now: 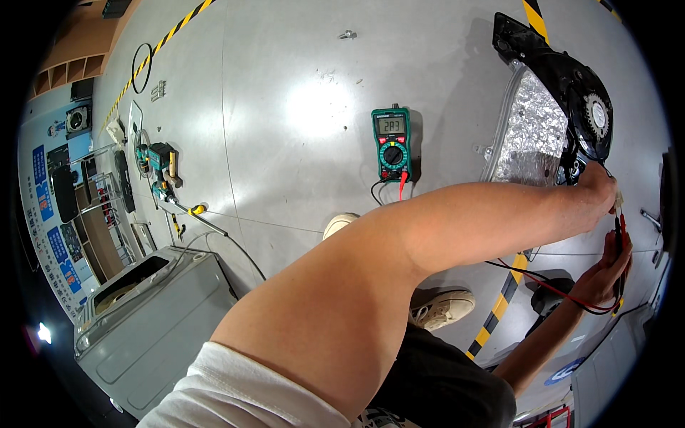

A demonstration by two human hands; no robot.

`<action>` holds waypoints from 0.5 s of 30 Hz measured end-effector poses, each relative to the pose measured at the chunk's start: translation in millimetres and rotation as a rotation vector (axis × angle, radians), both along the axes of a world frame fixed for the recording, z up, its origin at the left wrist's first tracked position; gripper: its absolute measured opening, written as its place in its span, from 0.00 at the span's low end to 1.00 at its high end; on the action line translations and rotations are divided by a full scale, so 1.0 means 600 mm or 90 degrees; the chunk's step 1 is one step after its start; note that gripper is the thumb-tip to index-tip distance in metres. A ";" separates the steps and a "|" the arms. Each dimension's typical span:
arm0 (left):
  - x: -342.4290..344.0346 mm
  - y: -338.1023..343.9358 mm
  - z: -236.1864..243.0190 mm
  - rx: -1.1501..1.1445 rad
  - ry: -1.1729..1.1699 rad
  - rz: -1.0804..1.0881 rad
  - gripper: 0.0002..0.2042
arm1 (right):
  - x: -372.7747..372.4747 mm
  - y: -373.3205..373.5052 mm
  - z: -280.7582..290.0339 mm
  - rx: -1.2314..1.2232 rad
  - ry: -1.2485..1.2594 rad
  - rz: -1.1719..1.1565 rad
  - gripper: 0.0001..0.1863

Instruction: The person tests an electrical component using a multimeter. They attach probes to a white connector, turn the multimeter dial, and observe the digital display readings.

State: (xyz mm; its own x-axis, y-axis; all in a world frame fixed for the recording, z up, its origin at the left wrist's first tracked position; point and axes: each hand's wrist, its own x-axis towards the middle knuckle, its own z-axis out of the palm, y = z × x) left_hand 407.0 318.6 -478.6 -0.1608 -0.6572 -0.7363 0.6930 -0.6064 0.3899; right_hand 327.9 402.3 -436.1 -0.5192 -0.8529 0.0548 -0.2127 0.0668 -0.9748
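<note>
My left arm reaches across the view to the right, and my left hand (597, 190) is closed beside a black motor-like assembly (589, 107) with a silver foil-covered panel (531, 132). A small pale connector (618, 203) sticks out from its fingers. My right hand (606, 274) is closed on a red test probe (623, 225) and a black test probe (617, 227). Their tips meet the connector or come very near it; I cannot tell which. On the floor to the left lies a green multimeter (392, 145) with its display lit and the leads plugged in.
At the lower left stands a grey metal appliance cabinet (157, 307). Power tools (163, 160) lie on the left, a black ring (142, 68) beyond them. A small metal part (347, 34) rests far off. Black-and-yellow tape (499, 307) crosses the floor near my shoe (444, 308).
</note>
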 end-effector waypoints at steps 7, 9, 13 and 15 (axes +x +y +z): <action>0.003 -0.004 -0.008 0.005 0.033 -0.042 0.08 | -0.015 0.001 -0.008 0.015 -0.031 0.012 0.18; -0.005 -0.004 -0.019 -0.054 -0.016 -0.080 0.07 | -0.008 0.001 -0.003 0.018 -0.031 0.011 0.17; -0.015 -0.006 -0.024 -0.018 0.010 -0.066 0.08 | -0.014 0.000 -0.006 0.015 -0.029 0.014 0.18; -0.016 -0.009 -0.025 0.003 0.048 -0.055 0.08 | -0.017 0.000 -0.007 0.014 -0.025 0.018 0.18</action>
